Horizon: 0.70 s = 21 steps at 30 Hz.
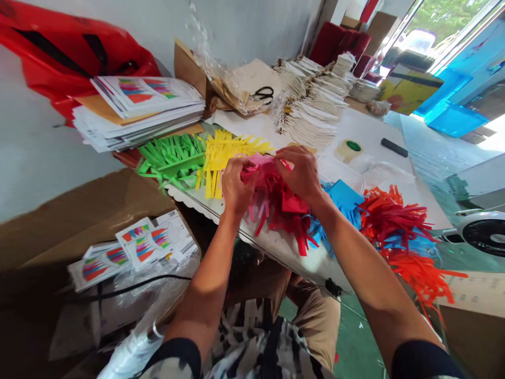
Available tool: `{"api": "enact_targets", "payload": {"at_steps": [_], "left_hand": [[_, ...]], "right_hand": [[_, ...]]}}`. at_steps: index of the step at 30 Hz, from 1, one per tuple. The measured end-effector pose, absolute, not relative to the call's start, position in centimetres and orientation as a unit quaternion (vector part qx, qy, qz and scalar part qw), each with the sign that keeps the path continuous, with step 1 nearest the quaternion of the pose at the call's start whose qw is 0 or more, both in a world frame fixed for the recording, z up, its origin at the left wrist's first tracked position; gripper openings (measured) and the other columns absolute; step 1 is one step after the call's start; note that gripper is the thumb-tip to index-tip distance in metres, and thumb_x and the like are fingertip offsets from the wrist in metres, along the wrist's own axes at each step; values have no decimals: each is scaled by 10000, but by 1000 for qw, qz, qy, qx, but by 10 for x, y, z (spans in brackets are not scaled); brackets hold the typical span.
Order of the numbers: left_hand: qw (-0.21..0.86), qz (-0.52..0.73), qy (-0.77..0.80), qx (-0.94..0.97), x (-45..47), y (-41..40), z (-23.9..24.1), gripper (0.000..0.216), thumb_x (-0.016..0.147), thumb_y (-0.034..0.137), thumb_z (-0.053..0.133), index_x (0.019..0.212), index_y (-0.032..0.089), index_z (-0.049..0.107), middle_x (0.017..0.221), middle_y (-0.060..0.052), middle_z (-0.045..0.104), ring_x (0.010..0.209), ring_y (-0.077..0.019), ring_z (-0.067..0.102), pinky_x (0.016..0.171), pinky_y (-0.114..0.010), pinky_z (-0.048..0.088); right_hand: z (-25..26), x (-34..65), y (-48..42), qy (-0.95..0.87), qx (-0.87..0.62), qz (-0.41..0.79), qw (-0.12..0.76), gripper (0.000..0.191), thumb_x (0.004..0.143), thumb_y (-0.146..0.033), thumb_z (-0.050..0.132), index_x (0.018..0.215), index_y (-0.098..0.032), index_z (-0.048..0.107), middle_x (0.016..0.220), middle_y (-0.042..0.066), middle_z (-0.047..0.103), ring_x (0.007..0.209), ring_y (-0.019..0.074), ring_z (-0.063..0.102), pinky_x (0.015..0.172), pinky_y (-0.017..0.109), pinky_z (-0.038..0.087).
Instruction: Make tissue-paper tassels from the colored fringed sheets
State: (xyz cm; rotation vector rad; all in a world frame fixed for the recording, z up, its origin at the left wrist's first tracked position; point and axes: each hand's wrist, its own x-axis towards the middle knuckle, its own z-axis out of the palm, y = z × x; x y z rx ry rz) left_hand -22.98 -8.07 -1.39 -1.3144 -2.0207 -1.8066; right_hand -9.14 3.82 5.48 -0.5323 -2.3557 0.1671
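Observation:
My left hand (235, 184) and my right hand (299, 172) both pinch a pink cut-paper fringe piece (260, 163) on top of a red fringe pile (282, 208) at the table's near edge. The fingers of both hands are closed on the pink paper. Left of it lie a yellow fringe pile (223, 155) and a green fringe pile (171, 158). A blue fringe pile (343, 197) and an orange-red fringe pile (398, 231) lie to the right.
The white table (366, 131) carries stacks of printed cards (138, 110), bundles of cream tags (311, 100), scissors (262, 93), a tape roll (349, 150) and a black bar (394, 147). More printed packets (134, 247) lie on a cardboard box at the left. A small fan (483, 234) stands at the right.

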Motion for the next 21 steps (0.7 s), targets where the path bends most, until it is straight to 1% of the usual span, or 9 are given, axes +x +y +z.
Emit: {"api": "enact_targets", "payload": {"at_steps": [2,4,7,10,12,14,16,19,21], "left_hand": [[68,-568,-688,-446,-227,-82,-20,208,959,221,632,1155,245,697,1174,-66,712,1111,-214,672,1000,-349,543],[85,-542,-703,-451,-227,-83,-26,330,940,196,620,1258,247,690,1267,-85,699,1229,-244,639,1084,-390,505],[121,-514,-726,-440,-230,-86,-29,427,898,163,632,1309,258,694,1343,-96,672,1299,-276,594,1150,-432,453],[142,-501,-750,-408,-233,-89,-26,465,872,136,624,1312,264,702,1381,-102,653,1339,-305,556,1184,-468,417],[147,-513,-751,-389,-231,-91,-21,441,879,149,619,1300,243,709,1376,-120,652,1342,-318,554,1192,-482,407],[157,-545,-732,-378,-225,-92,-14,381,917,155,572,1265,218,716,1326,-127,678,1326,-306,573,1201,-480,398],[168,-577,-701,-383,-216,-94,-6,330,954,151,523,1212,207,720,1255,-112,714,1291,-279,604,1200,-463,403],[147,-594,-668,-423,-207,-97,3,232,975,186,553,1128,221,723,1173,-76,752,1209,-243,649,1149,-420,459],[105,-595,-660,-447,-206,-98,8,190,978,221,587,1119,232,715,1166,-66,761,1174,-228,667,1090,-392,506]], "right_hand": [[70,-93,43,-890,-198,81,403,131,961,-169,652,944,-222,770,1065,44,806,1030,220,720,994,414,535],[90,-91,47,-863,-195,87,457,117,984,-203,636,940,-224,742,1029,31,788,1023,212,717,994,422,545],[127,-80,51,-825,-190,86,526,282,1089,-380,502,955,-218,689,937,15,721,967,184,697,964,437,554],[156,-65,55,-780,-189,67,593,403,1096,-518,443,942,-206,646,880,10,648,881,147,661,885,394,569],[160,-59,58,-786,-195,72,582,412,1056,-560,529,877,-205,637,815,-5,623,806,139,648,828,361,578],[153,-58,62,-812,-203,115,536,423,1010,-576,619,818,-199,632,727,-30,602,738,138,656,788,342,588],[145,-57,63,-813,-212,168,516,433,995,-580,642,819,-184,628,684,-50,599,710,128,670,768,321,597],[152,-40,61,-793,-230,190,532,498,1043,-607,484,903,-153,635,780,-35,662,795,100,708,781,275,595],[171,-14,59,-803,-236,171,520,585,1075,-620,327,987,-136,644,944,9,723,933,110,732,824,276,596]]}}
